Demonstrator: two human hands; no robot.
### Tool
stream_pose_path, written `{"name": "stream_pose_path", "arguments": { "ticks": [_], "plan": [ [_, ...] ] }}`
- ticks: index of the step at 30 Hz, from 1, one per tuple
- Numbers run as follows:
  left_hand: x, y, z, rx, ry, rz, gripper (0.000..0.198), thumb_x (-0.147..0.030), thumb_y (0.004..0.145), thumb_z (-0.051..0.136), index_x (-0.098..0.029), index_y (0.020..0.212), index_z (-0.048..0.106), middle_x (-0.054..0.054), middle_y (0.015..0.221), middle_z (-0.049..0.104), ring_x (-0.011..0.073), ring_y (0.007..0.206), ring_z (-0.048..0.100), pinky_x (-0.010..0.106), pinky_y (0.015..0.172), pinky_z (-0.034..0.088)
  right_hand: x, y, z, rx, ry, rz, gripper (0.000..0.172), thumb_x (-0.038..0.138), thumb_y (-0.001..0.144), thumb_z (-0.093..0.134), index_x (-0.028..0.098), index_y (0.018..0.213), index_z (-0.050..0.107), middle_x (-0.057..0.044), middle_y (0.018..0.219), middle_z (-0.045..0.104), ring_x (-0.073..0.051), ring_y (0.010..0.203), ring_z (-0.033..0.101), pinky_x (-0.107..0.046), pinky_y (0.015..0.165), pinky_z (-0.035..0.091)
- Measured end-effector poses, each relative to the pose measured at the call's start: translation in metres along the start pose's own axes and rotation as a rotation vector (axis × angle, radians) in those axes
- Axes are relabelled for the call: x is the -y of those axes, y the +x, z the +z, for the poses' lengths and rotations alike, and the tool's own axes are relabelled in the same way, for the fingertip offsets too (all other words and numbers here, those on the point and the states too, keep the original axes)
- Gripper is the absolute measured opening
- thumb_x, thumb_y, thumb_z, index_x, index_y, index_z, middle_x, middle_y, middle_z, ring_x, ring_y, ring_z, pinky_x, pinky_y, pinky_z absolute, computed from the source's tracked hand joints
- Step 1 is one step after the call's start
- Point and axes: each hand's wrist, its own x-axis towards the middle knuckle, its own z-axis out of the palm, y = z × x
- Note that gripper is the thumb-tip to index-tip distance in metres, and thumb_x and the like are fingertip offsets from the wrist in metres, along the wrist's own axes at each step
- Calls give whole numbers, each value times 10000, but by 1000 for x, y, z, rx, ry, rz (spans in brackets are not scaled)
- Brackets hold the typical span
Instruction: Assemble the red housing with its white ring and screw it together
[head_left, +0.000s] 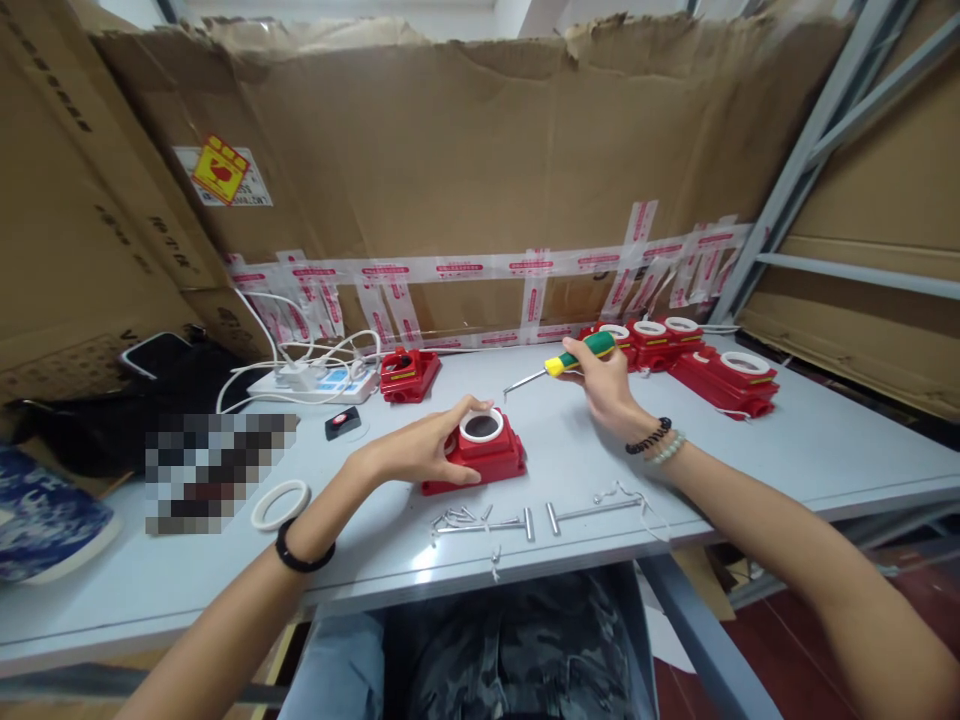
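My left hand (pixel 431 445) is closed around the left side of a red housing (pixel 491 462) with a white ring (pixel 481 425) on its top, which rests on the table. In my right hand (pixel 604 385) is a screwdriver (pixel 592 352) with a green and yellow handle. Its shaft points left and down, above the housing's back right corner. Something small sits at its tip, perhaps a screw. In front of the housing lie several loose screws (pixel 461 517) and two metal T-shaped rods (pixel 484 527), the right-hand one with a white cord.
Several red housings (pixel 724 378) with white rings stand at the back right, another red piece (pixel 407 375) at the back. A power strip (pixel 315 383) with white cables, a small black object (pixel 343 423) and a loose white ring (pixel 280 505) lie left. Cardboard (pixel 465 150) walls the back.
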Motion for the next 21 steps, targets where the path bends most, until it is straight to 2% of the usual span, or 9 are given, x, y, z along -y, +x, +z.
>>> {"name": "stream_pose_path", "arguments": {
  "ticks": [5, 21],
  "plan": [
    [-2, -1, -2, 1, 3, 5, 784, -473, 726, 701, -253, 1354, 288, 104, 1397, 471, 288, 1194, 527, 368, 994, 405, -10, -2, -1, 10, 1, 71, 294, 230, 613, 767, 179, 649, 480, 67, 569, 550, -106, 542, 608, -282, 551, 604],
    [-2, -2, -3, 12, -10, -16, 818, -516, 708, 706, -254, 1354, 278, 126, 1385, 471, 297, 1159, 542, 375, 969, 414, -11, -7, -2, 21, -34, 125, 281, 190, 639, 747, 185, 647, 466, 73, 548, 568, -99, 520, 608, -262, 538, 601]
  ]
}}
